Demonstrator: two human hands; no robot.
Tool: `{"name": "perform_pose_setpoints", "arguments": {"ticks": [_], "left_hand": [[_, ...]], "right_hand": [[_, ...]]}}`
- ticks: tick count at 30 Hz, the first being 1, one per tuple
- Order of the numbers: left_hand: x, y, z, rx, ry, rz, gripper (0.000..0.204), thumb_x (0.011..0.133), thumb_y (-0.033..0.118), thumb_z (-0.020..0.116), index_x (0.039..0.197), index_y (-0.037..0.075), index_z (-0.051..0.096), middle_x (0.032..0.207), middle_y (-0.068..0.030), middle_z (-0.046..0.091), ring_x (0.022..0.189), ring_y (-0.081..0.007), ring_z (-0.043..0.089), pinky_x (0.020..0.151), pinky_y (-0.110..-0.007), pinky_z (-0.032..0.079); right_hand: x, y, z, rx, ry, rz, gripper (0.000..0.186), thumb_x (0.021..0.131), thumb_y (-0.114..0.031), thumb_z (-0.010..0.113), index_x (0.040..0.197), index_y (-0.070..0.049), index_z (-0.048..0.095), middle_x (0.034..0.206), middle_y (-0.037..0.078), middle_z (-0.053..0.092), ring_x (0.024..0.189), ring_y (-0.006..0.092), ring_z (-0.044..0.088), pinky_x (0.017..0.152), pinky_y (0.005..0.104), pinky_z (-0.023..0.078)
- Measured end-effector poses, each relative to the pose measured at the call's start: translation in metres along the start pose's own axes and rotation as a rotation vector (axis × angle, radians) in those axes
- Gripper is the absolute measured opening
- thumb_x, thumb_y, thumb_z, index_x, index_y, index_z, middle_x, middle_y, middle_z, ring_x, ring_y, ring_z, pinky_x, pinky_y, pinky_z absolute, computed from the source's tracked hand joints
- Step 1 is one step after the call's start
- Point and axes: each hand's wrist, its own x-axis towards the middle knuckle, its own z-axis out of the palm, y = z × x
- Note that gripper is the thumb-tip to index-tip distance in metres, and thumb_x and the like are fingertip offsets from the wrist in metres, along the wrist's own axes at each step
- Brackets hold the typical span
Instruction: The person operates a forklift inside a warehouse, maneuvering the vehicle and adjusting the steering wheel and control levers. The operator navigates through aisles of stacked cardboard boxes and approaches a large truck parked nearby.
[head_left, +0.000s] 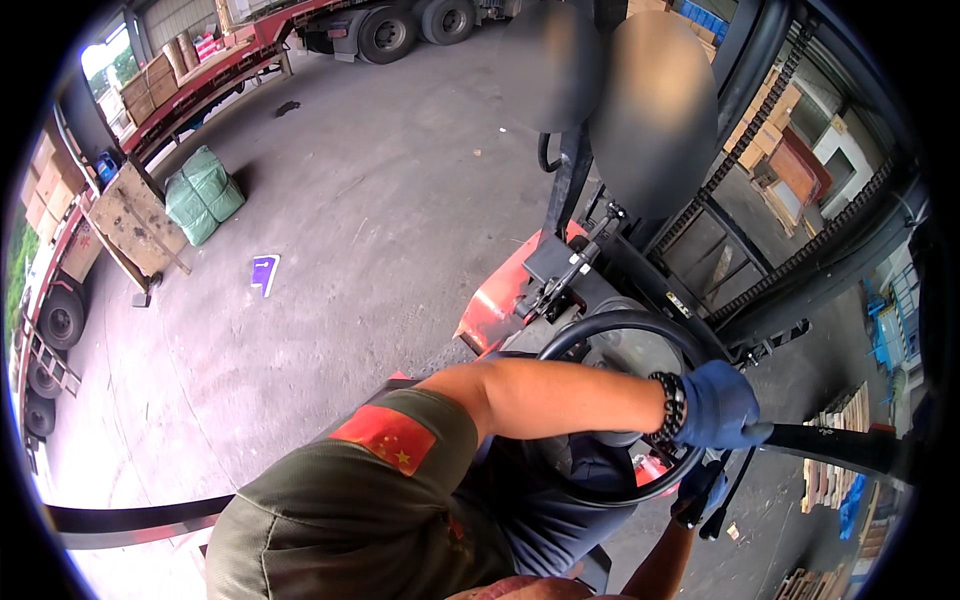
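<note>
My left arm reaches across to the right, and my left hand (718,405), in a blue glove with a black beaded bracelet at the wrist, is closed on the right side of a black steering wheel (615,322). The glove covers the part of the rim it grips. Lower down, my right hand (704,485), also blue-gloved, is curled at a thin control lever (742,478). Its fingers show only in part. A black lever knob (713,523) stands just below it.
Ahead are the red forklift body (500,295) and its mast chain (765,120). A green wrapped bale (203,195), a leaning board (137,220) and a purple-and-white floor sign (264,274) lie left. Flatbed trailers (205,75) stand beyond; pallets (836,440) are stacked right. Two blurred ovals hide the top centre.
</note>
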Motion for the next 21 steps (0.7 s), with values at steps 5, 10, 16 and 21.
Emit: {"name": "perform_pose_setpoints", "arguments": {"ticks": [5,10,16,21], "left_hand": [[-0.011,0.0,-0.155,0.138,-0.03,-0.068,0.022,0.104,0.035,0.073,0.094,0.016,0.078,0.073,-0.0121,0.069,0.064,-0.035,0.068,0.056,-0.045,0.053],[-0.114,0.003,-0.242,0.359,0.086,0.014,0.034,0.108,0.031,0.071,0.079,0.014,0.073,0.067,-0.0105,0.063,0.062,-0.035,0.066,0.056,-0.046,0.05],[-0.234,0.059,-0.227,0.134,-0.199,0.129,0.039,0.099,0.038,0.082,0.069,0.017,0.068,0.068,-0.0044,0.062,0.07,-0.0282,0.068,0.066,-0.045,0.052],[-0.24,0.193,-0.336,0.131,-0.21,0.251,0.039,0.097,0.046,0.077,0.073,0.015,0.079,0.075,-0.0085,0.072,0.079,-0.0314,0.074,0.074,-0.048,0.059]], "right_hand": [[-0.011,-0.044,-0.023,-0.134,-0.002,-0.049,0.039,0.105,-0.044,0.073,0.091,-0.008,0.074,0.081,0.011,0.073,0.076,0.031,0.073,0.068,0.0433,0.057],[-0.015,-0.119,-0.043,-0.363,0.014,0.044,0.038,0.1,-0.042,0.079,0.087,-0.007,0.077,0.076,0.012,0.075,0.072,0.0345,0.075,0.066,0.0474,0.058],[-0.019,-0.215,-0.058,-0.568,0.083,0.101,0.036,0.095,-0.04,0.085,0.083,-0.007,0.08,0.071,0.014,0.077,0.069,0.0388,0.077,0.064,0.0522,0.059],[-0.108,-0.38,-0.136,-0.111,0.119,-0.288,0.037,0.097,-0.034,0.084,0.078,-0.006,0.07,0.068,0.013,0.068,0.059,0.0338,0.064,0.054,0.0477,0.044]]}}
